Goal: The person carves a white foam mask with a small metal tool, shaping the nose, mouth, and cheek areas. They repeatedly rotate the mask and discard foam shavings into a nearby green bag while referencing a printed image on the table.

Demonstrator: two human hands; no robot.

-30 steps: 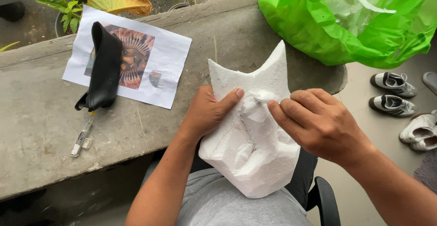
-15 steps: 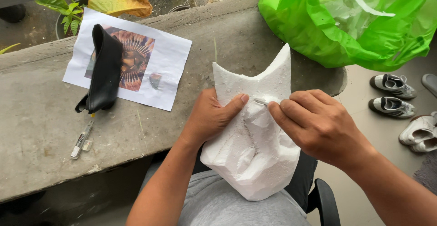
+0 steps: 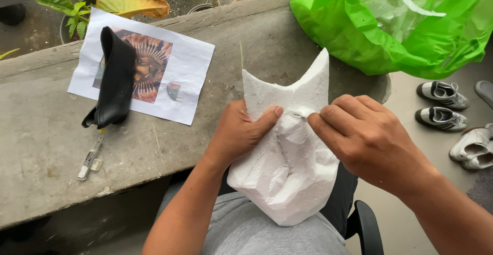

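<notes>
Foam mask (image 3: 287, 168) gripped by left hand (image 3: 239, 134), right hand (image 3: 359, 132).

A rough grey concrete worktop (image 3: 205, 126) runs across the scene from the near left to the far right under soft, even daylight, its surface stained and pitted. Beyond its far edge lies dark ground with a potted green plant (image 3: 69, 21) and a large yellowing leaf (image 3: 132, 2) at the far left. To the right the pale floor (image 3: 405, 147) carries several shoes (image 3: 441, 93), and a black chair armrest (image 3: 367, 227) shows at the near right.
</notes>
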